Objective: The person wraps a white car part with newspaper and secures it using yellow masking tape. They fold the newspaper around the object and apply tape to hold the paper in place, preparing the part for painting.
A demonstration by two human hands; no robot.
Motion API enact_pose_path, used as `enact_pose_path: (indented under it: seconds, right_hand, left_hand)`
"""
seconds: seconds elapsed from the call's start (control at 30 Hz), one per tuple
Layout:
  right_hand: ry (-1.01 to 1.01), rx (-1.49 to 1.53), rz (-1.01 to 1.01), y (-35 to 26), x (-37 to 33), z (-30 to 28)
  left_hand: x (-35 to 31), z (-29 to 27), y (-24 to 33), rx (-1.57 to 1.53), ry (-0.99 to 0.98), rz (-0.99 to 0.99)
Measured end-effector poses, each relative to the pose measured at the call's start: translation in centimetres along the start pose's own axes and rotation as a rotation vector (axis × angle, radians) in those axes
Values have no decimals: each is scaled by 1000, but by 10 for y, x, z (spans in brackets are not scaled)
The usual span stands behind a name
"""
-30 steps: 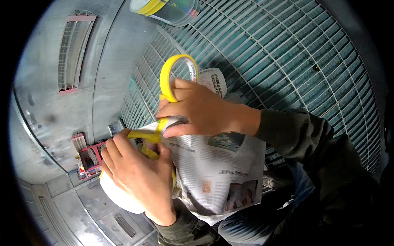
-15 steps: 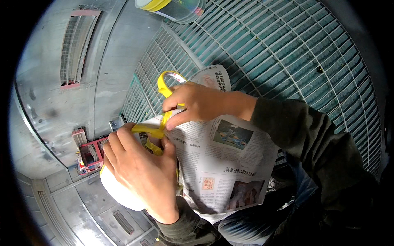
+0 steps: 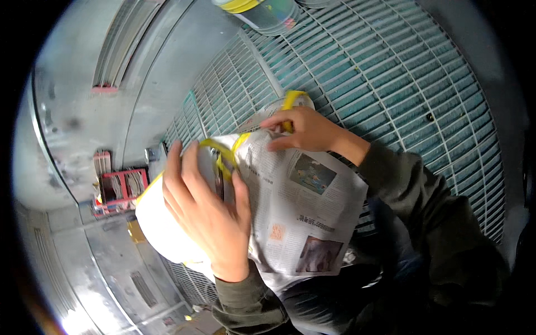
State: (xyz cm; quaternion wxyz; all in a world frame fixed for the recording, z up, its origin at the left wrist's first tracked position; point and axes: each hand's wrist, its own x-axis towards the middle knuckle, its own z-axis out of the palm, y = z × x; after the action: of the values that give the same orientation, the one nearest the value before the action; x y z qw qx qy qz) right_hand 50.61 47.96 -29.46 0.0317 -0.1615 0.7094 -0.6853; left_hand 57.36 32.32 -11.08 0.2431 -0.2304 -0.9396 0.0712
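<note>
A white rounded object (image 3: 162, 229) with newspaper (image 3: 279, 195) wrapped over its right side lies in front of me. Strips of yellow tape (image 3: 223, 152) run along the paper's edge and around a dark gap in the middle. Across the white surface my left hand (image 3: 209, 206) rests with its fingers stretched and its thumb apart, near the taped edge. My right hand (image 3: 307, 131) is above the newspaper's far edge, gripping a roll of yellow tape (image 3: 293, 100). The fingers hide part of that roll.
Metal grating (image 3: 379, 72) makes up the floor. A clear bucket with a yellow band (image 3: 268, 17) stands at the far edge. Grey metal walls rise on the left, with a red rack (image 3: 123, 187) and a cardboard box (image 3: 135, 230) beside them.
My right hand has moved right and away from the taped edge, carrying the tape roll. My left hand's fingers have straightened and lifted off the tape. The view has shifted slightly.
</note>
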Motion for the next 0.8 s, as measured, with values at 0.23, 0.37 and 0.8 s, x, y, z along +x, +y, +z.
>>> enact_pose_path:
  seconds: [0.23,0.37,0.8]
  right_hand:
    - [139,-157,196,42,-114,9]
    - [442,-243,109,28,-139,32]
    - [48,-897,-567,-95,-78,65]
  left_hand:
    - [-199,11,-8,-155,-121,-182]
    - [-229,6,-5,-232,-136,-267]
    - [-171,3,-28,-456,-60,-116]
